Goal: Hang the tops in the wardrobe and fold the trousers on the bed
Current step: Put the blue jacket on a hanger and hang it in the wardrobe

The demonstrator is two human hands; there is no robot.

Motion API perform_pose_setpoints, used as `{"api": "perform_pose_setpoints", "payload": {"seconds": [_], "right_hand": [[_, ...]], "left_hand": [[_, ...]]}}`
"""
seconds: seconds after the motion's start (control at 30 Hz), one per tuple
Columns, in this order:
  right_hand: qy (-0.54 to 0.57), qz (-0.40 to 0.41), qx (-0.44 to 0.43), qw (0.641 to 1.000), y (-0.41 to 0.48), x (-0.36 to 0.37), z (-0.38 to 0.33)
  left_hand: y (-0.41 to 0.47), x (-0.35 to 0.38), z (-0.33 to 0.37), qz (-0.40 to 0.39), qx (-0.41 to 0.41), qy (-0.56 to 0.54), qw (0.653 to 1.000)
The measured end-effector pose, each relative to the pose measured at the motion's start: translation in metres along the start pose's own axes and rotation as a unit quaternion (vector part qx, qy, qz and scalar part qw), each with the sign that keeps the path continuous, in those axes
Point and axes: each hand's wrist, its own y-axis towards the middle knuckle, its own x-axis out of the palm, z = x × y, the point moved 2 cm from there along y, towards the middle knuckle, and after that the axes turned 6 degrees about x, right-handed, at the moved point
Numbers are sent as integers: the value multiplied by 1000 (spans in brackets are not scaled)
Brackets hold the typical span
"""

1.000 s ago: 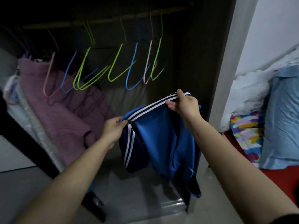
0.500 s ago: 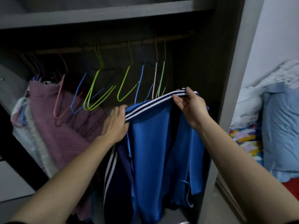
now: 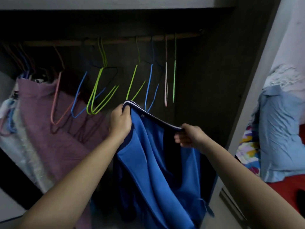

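A blue sports top with navy panels and a white-striped edge hangs in front of the open wardrobe. My left hand grips its upper edge at the left, my right hand grips the same edge lower at the right, and the cloth sags between them. Above and behind, several empty wire hangers hang on the wooden rail: green hangers, a blue one, a pink one. The garment's lower part runs out of the bottom of the view.
A mauve garment and pale clothes hang at the wardrobe's left. The wardrobe's side panel stands at the right. Beyond it lies the bed with a light blue pillow, patterned cloth and a red sheet.
The view has tilted up toward the rail. My right hand has dropped lower and turned knuckles-up; the striped edge now slopes down to the right. My left hand stays on the left end.
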Motion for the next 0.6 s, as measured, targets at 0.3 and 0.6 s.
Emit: {"api": "perform_pose_setpoints", "payload": {"seconds": [0.3,0.6], "right_hand": [[-70,169,-214,960,5,-19,-93],[-78,170,-238,953,15,25,-163]], "left_hand": [[-14,34,2,-98,101,35,989],[-2,23,-17,-122,115,62,984]]}}
